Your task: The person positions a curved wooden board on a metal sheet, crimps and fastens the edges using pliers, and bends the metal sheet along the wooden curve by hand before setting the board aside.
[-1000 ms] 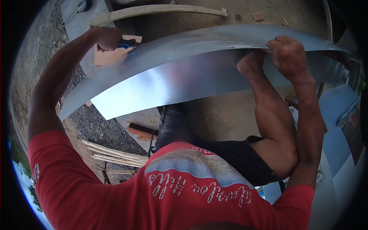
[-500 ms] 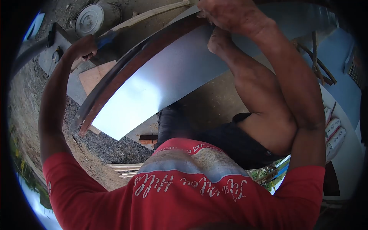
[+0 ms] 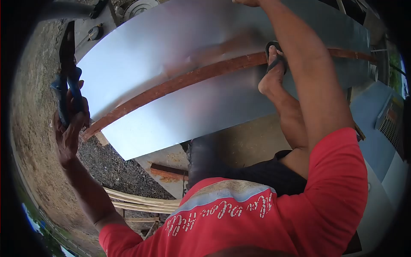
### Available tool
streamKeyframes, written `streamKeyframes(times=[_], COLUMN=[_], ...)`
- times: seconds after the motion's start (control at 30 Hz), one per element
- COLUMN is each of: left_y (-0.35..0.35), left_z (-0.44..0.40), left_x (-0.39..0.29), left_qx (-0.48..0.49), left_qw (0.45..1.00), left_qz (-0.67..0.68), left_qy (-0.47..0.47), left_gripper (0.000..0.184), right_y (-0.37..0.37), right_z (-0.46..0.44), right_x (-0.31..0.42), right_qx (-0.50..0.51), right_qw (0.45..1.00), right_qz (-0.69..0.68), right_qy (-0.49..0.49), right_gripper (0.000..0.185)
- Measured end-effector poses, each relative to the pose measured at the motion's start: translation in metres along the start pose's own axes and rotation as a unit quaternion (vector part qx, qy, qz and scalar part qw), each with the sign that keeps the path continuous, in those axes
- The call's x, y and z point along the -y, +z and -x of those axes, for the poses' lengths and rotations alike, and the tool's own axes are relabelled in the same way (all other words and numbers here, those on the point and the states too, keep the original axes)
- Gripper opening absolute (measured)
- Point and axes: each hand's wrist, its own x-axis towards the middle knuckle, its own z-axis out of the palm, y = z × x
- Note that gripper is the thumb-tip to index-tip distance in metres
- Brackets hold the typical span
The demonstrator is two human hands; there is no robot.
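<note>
At the left, my left hand (image 3: 70, 124) is wrapped around the blue handles of black-bladed tin snips (image 3: 68, 55), whose blades point away from me. A large shiny metal sheet (image 3: 154, 118) spreads across the middle, with a long reddish-brown bar (image 3: 188, 81) lying over it. My sandalled foot (image 3: 275, 68) is on the sheet and bar. My right hand (image 3: 247, 2) is at the top edge of the view, near the far part of the sheet. Most of it is cut off, and its fingers cannot be made out.
A tape measure (image 3: 95, 32) lies on a grey board (image 3: 87, 19) at upper left, near a round pail lid (image 3: 141, 8). Light wooden strips (image 3: 141, 201) and a short reddish piece (image 3: 169, 172) are close to my body. Gravel (image 3: 115, 158) borders the sheet; a mesh panel (image 3: 391, 120) stands at right.
The metal sheet now shows broadly beyond the bar, where the ground was visible before. My left hand has come nearer with the snips, and my right hand has moved up, mostly out of view.
</note>
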Motion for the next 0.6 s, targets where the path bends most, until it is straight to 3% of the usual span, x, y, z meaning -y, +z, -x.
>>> streamKeyframes(times=[0.03,0.07,0.1,0.13,0.17,0.2,0.23,0.3,0.37,0.47,0.5,0.6], left_y=[0.040,0.030,0.061,0.080,0.096,0.110,0.124,0.151,0.169,0.178,0.177,0.160], left_z=[0.036,0.059,0.087,0.111,0.132,0.150,0.169,0.198,0.211,0.219,0.217,0.200], left_x=[0.003,0.057,0.078,0.111,0.147,0.189,0.226,0.269,0.287,0.293,0.290,0.303], left_qx=[0.028,0.048,-0.029,-0.084,-0.067,-0.074,-0.052,-0.048,-0.079,-0.085,-0.081,-0.066], left_qw=[0.991,0.997,0.999,0.984,0.972,0.956,0.949,0.938,0.933,0.922,0.925,0.924], left_qz=[-0.104,-0.061,-0.009,0.013,0.009,-0.086,-0.110,-0.103,-0.049,-0.110,-0.149,-0.253], left_qy=[0.081,0.017,-0.032,-0.154,-0.226,-0.270,-0.292,-0.327,-0.347,-0.360,-0.339,-0.280], left_gripper=[0.078,0.079,0.065,0.054,0.034,0.019,0.018,0.022,0.028,0.036,0.040,0.052], right_y=[0.004,0.004,0.008,0.025,0.041,0.068,0.086,0.083,0.093,0.113,0.118,0.137], right_z=[0.003,0.011,0.015,0.009,0.009,0.012,0.018,0.048,0.098,0.162,0.178,0.202], right_x=[0.006,0.017,0.026,0.028,0.032,0.036,0.047,0.101,0.168,0.236,0.247,0.260], right_qx=[-0.005,-0.013,-0.023,-0.058,-0.095,-0.170,-0.247,-0.029,0.019,0.104,0.126,0.185], right_qw=[1.000,0.999,0.999,0.997,0.992,0.982,0.962,0.995,0.992,0.974,0.971,0.979], right_qz=[-0.029,-0.019,-0.015,0.026,0.067,0.087,0.107,0.077,0.040,0.064,0.067,0.056], right_qy=[0.012,0.029,0.043,0.041,0.041,-0.002,-0.040,-0.048,-0.118,-0.188,-0.190,-0.059], right_gripper=[0.076,0.080,0.085,0.085,0.086,0.079,0.072,0.098,0.090,0.087,0.086,0.083])
